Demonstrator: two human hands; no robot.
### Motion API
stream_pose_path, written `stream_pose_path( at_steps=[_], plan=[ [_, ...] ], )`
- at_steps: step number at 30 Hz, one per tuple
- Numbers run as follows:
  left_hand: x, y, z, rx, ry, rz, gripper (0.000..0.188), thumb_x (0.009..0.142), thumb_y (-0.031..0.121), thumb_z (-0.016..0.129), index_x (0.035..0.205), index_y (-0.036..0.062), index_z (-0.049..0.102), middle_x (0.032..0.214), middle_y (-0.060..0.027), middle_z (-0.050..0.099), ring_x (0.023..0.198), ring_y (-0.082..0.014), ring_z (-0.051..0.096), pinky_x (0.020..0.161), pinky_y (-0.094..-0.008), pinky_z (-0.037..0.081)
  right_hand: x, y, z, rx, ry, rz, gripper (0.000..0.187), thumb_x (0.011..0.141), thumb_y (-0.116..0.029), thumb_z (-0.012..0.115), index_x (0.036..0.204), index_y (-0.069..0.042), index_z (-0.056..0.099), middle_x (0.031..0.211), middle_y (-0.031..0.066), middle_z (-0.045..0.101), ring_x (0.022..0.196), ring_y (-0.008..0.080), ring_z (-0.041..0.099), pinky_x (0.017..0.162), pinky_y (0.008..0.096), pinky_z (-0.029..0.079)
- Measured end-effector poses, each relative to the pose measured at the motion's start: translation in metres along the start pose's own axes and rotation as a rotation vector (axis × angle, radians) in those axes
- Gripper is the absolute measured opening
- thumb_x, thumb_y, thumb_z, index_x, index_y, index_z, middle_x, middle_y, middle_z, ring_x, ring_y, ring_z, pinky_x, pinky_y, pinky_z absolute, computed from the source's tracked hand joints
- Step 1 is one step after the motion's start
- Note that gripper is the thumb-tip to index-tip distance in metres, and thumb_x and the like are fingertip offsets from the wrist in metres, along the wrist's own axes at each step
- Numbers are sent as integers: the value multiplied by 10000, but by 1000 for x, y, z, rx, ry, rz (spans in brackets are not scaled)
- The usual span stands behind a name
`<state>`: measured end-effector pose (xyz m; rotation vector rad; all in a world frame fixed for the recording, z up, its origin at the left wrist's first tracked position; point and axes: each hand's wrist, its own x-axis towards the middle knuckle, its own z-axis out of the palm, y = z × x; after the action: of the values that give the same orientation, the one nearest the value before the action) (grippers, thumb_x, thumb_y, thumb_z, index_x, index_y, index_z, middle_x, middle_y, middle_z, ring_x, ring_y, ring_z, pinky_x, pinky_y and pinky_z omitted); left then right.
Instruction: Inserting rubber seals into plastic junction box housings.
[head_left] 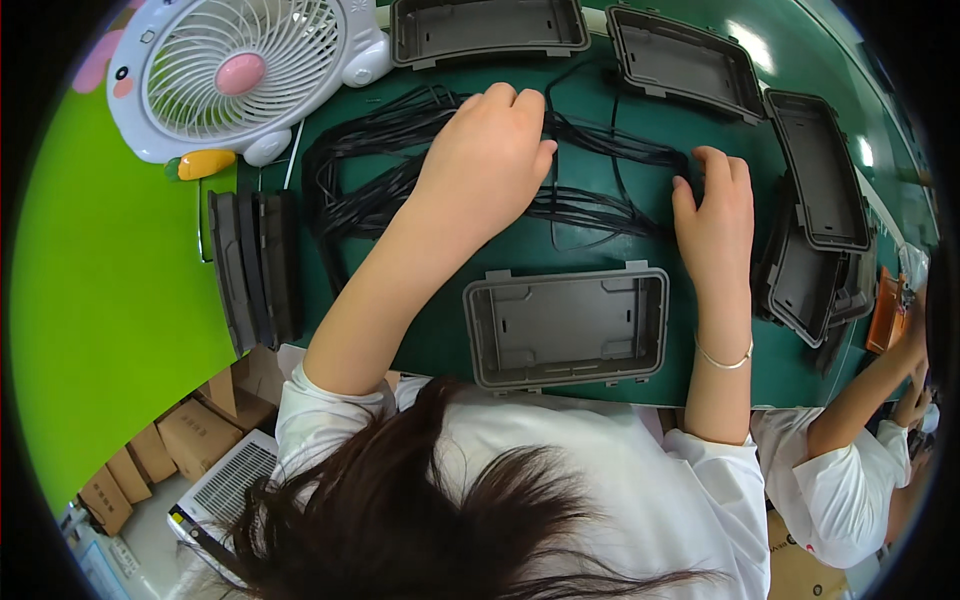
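A long bundle of thin black cables (365, 205) lies looped across the green table. My left hand (492, 145) is over its middle, fingers curled down into the upper strands and thumb pointing right. At the bundle's right end, my right hand (717, 205) curls its thumb and fingers around the dark cable ends; the exact grip is partly hidden. Close to my body, below the cables, an open grey plastic case half (570, 330) lies with its hollow side up.
More grey case halves (690, 62) line the table's back and right, some stacked (810, 270). Dark case parts (250, 265) stand on edge at left, beside a white fan (240, 75) and green surface (90, 300). A co-worker's arm (865, 390) reaches in at far right, near an orange object (885, 310).
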<state>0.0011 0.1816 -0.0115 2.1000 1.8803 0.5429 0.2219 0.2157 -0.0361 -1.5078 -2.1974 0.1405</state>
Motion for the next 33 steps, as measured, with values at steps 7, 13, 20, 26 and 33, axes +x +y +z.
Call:
stream_pose_path(
  at_steps=[7, 13, 20, 26, 33],
  plan=[
    [14, -12, -1, 64, 96, 154, 244, 764, 126, 619, 959, -8, 557, 886, -135, 563, 863, -306, 552, 763, -363, 464, 20, -14, 1, 142, -41, -36, 164, 777, -90, 616, 887, 29, 597, 796, 136, 536, 769, 298, 525, 716, 356, 451],
    [22, -11, 20, 121, 53, 119, 264, 714, 112, 666, 933, 15, 555, 839, -112, 557, 840, -281, 548, 750, -354, 468, 47, -29, 31, 126, -69, -10, 238, 788, -208, 619, 903, -1, 641, 746, 170, 611, 670, 305, 577, 612, 353, 457],
    [22, -16, 26, 265, 83, 158, 128, 674, 11, 620, 773, 28, 540, 770, -81, 529, 780, -247, 531, 709, -348, 456, 54, -39, -5, 711, 218, 120, 133, 818, -139, 636, 846, -9, 626, 624, -35, 510, 562, 28, 411, 508, 179, 342],
    [18, -14, 27, 347, 109, 216, 142, 630, -37, 571, 747, 36, 537, 752, -72, 514, 776, -240, 521, 701, -339, 441, 73, -7, -53, 731, 579, 313, 183, 854, -162, 569, 897, 11, 610, 670, -1, 553, 568, 42, 459, 525, 172, 373],
    [7, -2, 16, 168, 317, 297, 366, 697, 57, 637, 1044, 10, 533, 883, -121, 568, 867, -250, 533, 723, -332, 440, 58, -8, -105, 452, 559, 161, 133, 871, -105, 521, 875, 6, 594, 777, 40, 600, 731, 91, 533, 689, 226, 440]
  ],
)
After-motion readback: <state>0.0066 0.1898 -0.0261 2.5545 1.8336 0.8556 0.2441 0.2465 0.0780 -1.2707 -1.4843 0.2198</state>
